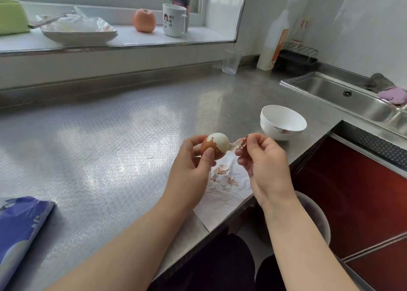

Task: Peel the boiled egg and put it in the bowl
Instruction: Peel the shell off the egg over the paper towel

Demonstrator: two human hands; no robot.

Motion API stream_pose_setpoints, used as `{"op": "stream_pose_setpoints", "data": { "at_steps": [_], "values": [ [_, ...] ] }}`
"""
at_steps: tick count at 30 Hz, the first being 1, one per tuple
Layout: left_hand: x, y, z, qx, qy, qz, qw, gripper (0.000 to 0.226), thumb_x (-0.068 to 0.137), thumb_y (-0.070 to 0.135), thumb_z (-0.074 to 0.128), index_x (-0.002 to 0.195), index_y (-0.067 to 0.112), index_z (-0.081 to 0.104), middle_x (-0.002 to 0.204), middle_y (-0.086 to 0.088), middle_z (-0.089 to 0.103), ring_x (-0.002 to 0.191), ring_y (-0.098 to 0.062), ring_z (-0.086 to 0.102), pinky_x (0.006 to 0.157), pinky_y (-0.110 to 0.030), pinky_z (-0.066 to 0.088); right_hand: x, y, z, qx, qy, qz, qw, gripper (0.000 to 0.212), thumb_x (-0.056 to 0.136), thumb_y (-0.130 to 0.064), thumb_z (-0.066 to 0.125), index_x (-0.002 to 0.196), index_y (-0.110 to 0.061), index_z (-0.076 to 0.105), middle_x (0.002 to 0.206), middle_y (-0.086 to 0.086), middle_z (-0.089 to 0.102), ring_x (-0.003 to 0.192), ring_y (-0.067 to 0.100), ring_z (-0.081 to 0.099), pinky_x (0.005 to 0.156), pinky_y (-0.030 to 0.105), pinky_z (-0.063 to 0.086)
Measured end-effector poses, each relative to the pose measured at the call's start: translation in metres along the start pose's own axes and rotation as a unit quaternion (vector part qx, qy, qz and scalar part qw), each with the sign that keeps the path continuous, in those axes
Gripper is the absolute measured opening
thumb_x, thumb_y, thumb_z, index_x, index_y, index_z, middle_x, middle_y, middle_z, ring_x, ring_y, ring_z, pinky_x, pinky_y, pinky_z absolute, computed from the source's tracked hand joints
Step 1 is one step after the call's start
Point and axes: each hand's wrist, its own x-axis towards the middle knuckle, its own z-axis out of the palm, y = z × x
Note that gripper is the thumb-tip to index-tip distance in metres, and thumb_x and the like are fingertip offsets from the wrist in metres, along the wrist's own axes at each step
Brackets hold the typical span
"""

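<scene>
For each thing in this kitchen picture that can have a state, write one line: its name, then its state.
egg: half peeled, top bare
left hand: grips the egg
right hand: pinches a shell strip
bowl: upright, no egg inside
tissue: spread flat, shell bits on it
glass: upright, looks empty
mug: upright on the sill
</scene>
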Motion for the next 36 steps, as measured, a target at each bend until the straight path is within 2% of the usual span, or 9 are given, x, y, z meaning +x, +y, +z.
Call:
{"op": "stream_pose_setpoints", "data": {
  "at_steps": [2,5,9,14,18,23,27,31,36],
  "values": [
    [0.000,0.000,0.000,0.001,0.001,0.003,1.000,0.020,0.097,0.022,0.056,0.116,0.030,0.055,0.107,0.005,0.070,0.089,-0.010,0.069,0.080,-0.024,0.056,0.002,-0.001,-0.001,0.065,0.013,0.042,0.997,0.018,0.098,-0.008,0.048,0.082,-0.010,0.056,0.072,0.002,0.061,0.055,0.005,0.057,0.050,0.017,0.046],
    [0.001,-0.001,0.000,0.005,0.002,0.008,1.000,0.023,0.097,0.021,0.057,0.119,0.028,0.056,0.108,0.005,0.069,0.087,-0.005,0.069,0.079,-0.022,0.056,0.005,-0.001,-0.004,0.099,0.031,0.062,0.993,0.018,0.098,-0.008,0.048,0.083,-0.010,0.057,0.073,0.004,0.062,0.058,0.006,0.059,0.052,0.017,0.049],
    [0.000,0.000,0.000,0.016,-0.008,0.018,1.000,0.028,0.096,0.014,0.058,0.112,0.037,0.057,0.108,0.007,0.068,0.092,-0.007,0.069,0.082,-0.022,0.055,0.007,-0.001,-0.005,0.155,0.039,0.101,0.982,0.016,0.097,-0.006,0.048,0.084,-0.008,0.057,0.073,0.008,0.061,0.058,0.009,0.062,0.054,0.017,0.053],
    [0.000,-0.001,0.000,0.024,-0.012,0.023,0.999,0.032,0.096,0.011,0.058,0.111,0.039,0.058,0.105,0.013,0.067,0.095,-0.007,0.068,0.083,-0.021,0.054,0.011,-0.005,-0.006,0.201,0.057,0.100,0.973,0.014,0.097,-0.006,0.049,0.085,-0.007,0.057,0.073,0.006,0.060,0.058,0.008,0.064,0.058,0.018,0.056],
    [0.000,-0.001,0.001,0.026,-0.012,0.029,0.999,0.035,0.095,0.011,0.058,0.108,0.044,0.057,0.104,0.014,0.067,0.094,-0.006,0.068,0.083,-0.021,0.054,0.011,-0.005,-0.008,0.181,0.066,0.073,0.979,0.010,0.096,-0.007,0.051,0.090,-0.007,0.058,0.076,0.006,0.061,0.061,0.009,0.065,0.063,0.019,0.057],
    [-0.001,0.000,0.002,0.031,-0.013,0.035,0.999,0.036,0.095,0.010,0.058,0.108,0.043,0.056,0.101,0.018,0.066,0.093,-0.001,0.068,0.080,-0.014,0.053,0.011,-0.007,-0.007,0.180,0.072,0.063,0.979,0.008,0.096,-0.007,0.051,0.091,-0.007,0.058,0.074,0.005,0.060,0.060,0.010,0.063,0.060,0.019,0.056],
    [0.000,0.000,0.001,0.018,0.009,0.043,0.999,0.031,0.096,0.012,0.057,0.109,0.040,0.056,0.103,0.017,0.065,0.092,0.002,0.067,0.081,-0.015,0.053,0.008,0.001,-0.008,0.064,0.048,0.058,0.995,0.012,0.096,-0.009,0.052,0.086,-0.011,0.059,0.071,0.002,0.057,0.058,0.008,0.056,0.056,0.019,0.052],
    [0.000,0.000,0.001,0.014,0.018,0.043,0.999,0.029,0.097,0.012,0.056,0.111,0.038,0.057,0.104,0.017,0.066,0.092,0.003,0.066,0.082,-0.016,0.053,0.004,0.008,-0.008,-0.031,0.023,0.031,0.999,0.019,0.098,-0.005,0.046,0.091,-0.014,0.060,0.069,0.000,0.053,0.053,0.005,0.051,0.054,0.019,0.048],
    [0.000,0.000,0.002,0.017,0.021,0.039,0.999,0.030,0.097,0.010,0.055,0.114,0.034,0.058,0.101,0.017,0.065,0.088,0.009,0.064,0.078,-0.008,0.049,0.007,0.008,-0.009,-0.008,0.032,0.035,0.999,0.023,0.100,-0.006,0.042,0.090,-0.013,0.062,0.067,-0.001,0.051,0.054,0.006,0.049,0.056,0.020,0.046]
  ]
}}
